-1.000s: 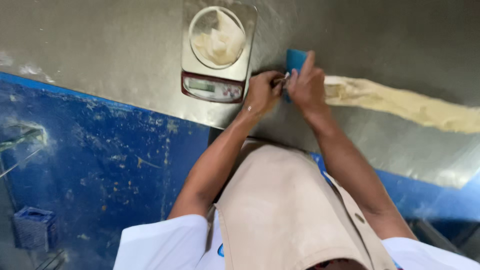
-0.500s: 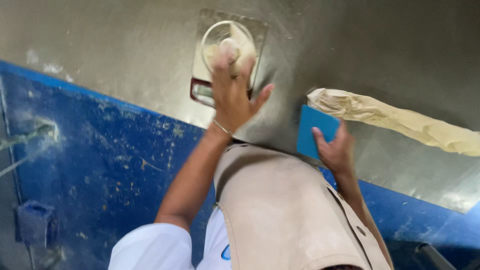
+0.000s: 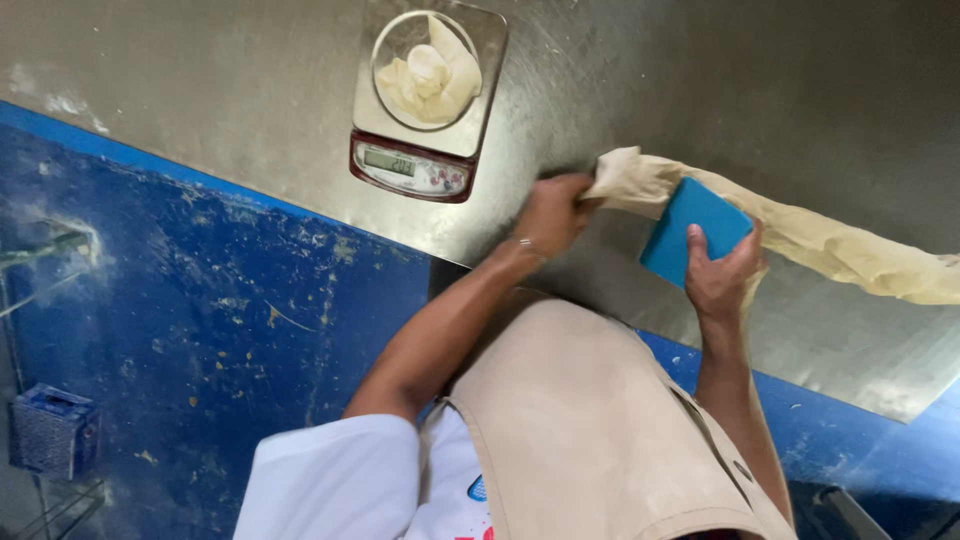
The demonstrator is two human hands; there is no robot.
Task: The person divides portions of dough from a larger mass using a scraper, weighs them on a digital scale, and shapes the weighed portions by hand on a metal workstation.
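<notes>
Gripped both ends here
Left hand (image 3: 553,213) pinched long pale dough rope (image 3: 830,243); right hand (image 3: 718,278) clutched flat blue plastic scraper (image 3: 692,228) upright against it.

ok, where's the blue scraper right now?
In the head view the blue scraper is right of centre, held in the right hand and set against the long dough strip on the steel table, right of the scale.

The left hand (image 3: 552,213) pinched the dough strip's (image 3: 800,235) end. The right hand (image 3: 722,272) gripped a blue scraper (image 3: 693,230) just beside that dough.
</notes>
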